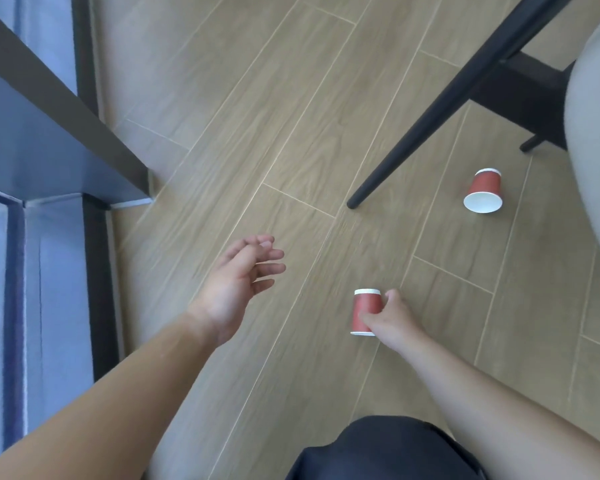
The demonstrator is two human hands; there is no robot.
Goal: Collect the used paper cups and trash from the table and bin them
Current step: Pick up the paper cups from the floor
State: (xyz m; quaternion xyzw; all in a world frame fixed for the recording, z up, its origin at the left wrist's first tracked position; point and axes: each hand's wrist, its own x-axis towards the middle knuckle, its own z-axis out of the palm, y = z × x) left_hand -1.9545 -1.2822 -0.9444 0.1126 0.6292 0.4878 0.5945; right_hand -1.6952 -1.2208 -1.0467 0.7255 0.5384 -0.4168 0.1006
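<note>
Low in the frame, a little right of centre, a red paper cup [365, 311] lies on its side on the wooden floor [291, 133], its white rim toward the bottom of the picture and its base toward the top. The right hand [390, 320] grips it across the wall, thumb on the near side and fingers curled round the far side. Such a cup looks very light and thin-walled, so it probably crushes under a hard squeeze; the rolled rim and the base are likely its stiffest parts, and a gentle hold round the middle, as now, should be enough. Whether any liquid is left inside cannot be told.

Left of it, near the centre, the left hand [238, 282] hovers above the floor, holding nothing, fingers loosely spread.

At the right of the frame, a second red cup [484, 192] also lies tipped over, its white mouth facing the camera, well apart from the first. It sits just beside a black chair leg [430, 116] and a pale seat cushion [596, 133]. No bin is in view.
</note>
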